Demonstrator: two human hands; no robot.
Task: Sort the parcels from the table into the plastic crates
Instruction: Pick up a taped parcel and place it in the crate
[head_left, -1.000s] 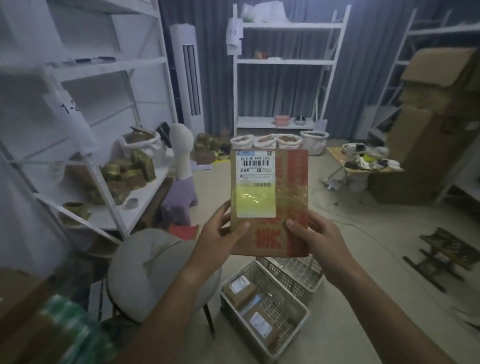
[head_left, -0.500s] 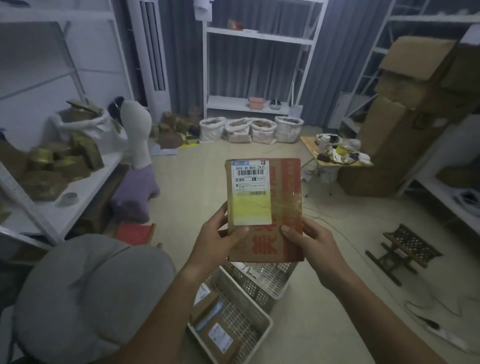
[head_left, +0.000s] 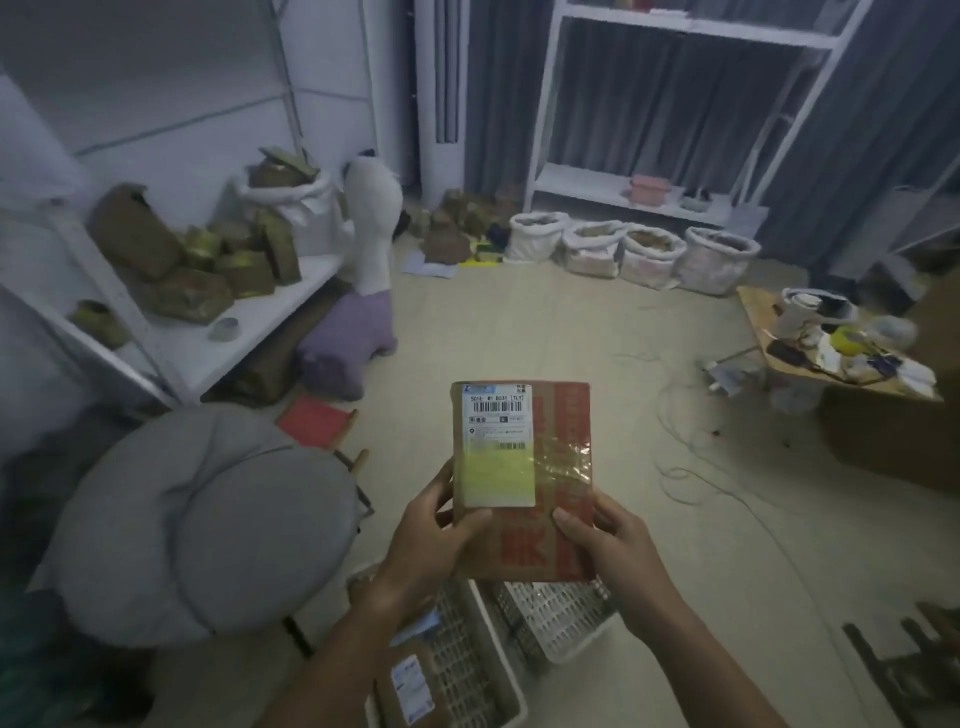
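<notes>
Parcel: a flat brown parcel (head_left: 522, 480) with a white label and red print was held upright, directly above the two crates on the floor.
Left hand: the left hand (head_left: 434, 540) gripped the parcel's lower left edge, thumb across the front, fingers curled behind.
Right hand: the right hand (head_left: 605, 545) pinched the lower right edge the same way.
Open room: bare floor (head_left: 571, 332) stretched beyond the parcel to a row of white sacks (head_left: 628, 254).
In the way: a grey round cushion (head_left: 202, 525) sat just left of the parcel; loose cables (head_left: 691, 457) trailed to its right.
Containers: the near white crate (head_left: 467, 665) below the parcel held a labelled brown parcel (head_left: 410, 686); the far crate (head_left: 561, 613) beside it showed only mesh where visible, much of it hidden by the parcel.
</notes>
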